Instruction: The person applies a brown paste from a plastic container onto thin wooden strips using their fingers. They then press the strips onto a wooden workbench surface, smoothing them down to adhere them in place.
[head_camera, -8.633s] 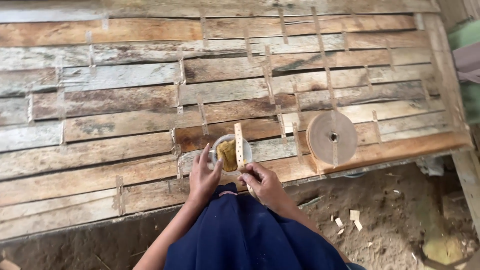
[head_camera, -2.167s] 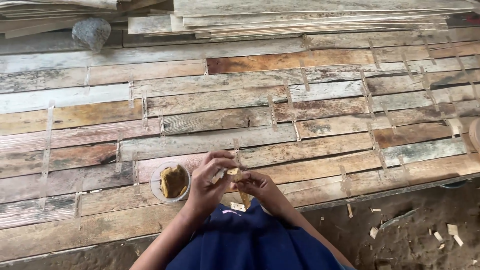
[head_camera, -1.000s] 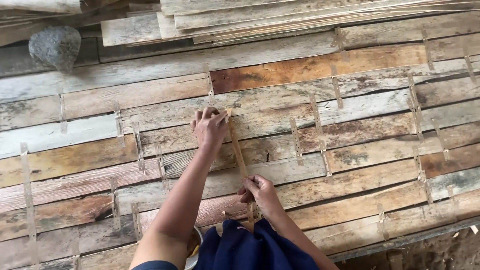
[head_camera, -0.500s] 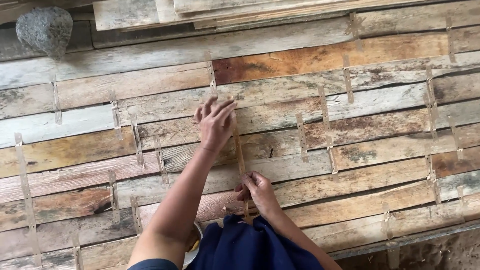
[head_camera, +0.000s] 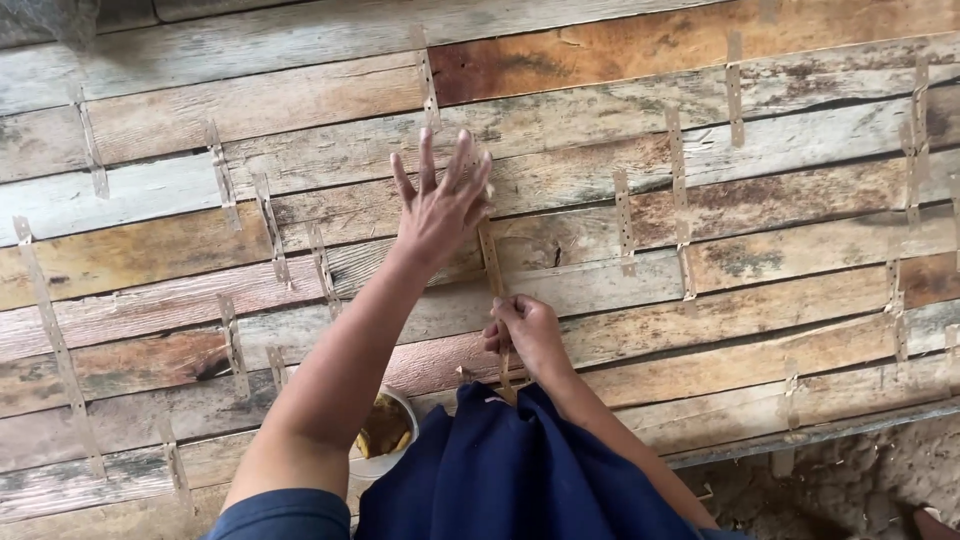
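Nearest the camera, a dark blue cloth covered the person's lap and hid the near edge of the wooden surface. Just left of it, a small white bowl of yellowish-brown paste sat half hidden under the left forearm.

Beyond the cloth, the right hand was closed in a narrow pinch on the lower part of a thin tan strip, thumb and fingers meeting around it. The strip's bottom end ran down past the hand to the cloth's edge. From that grip the strip ran away from the person across the weathered planks, crossing the seams between several of them.

Farther out, the left hand lay spread wide over the strip's far end, fingers fanned and straight, holding nothing; the palm seemed to press near the strip's upper part, though whether it was touching could not be told.

Around both hands, many similar short strips were already stuck across the plank seams, to the left, right and beyond. At the bottom right, bare soil showed past the planks' edge.
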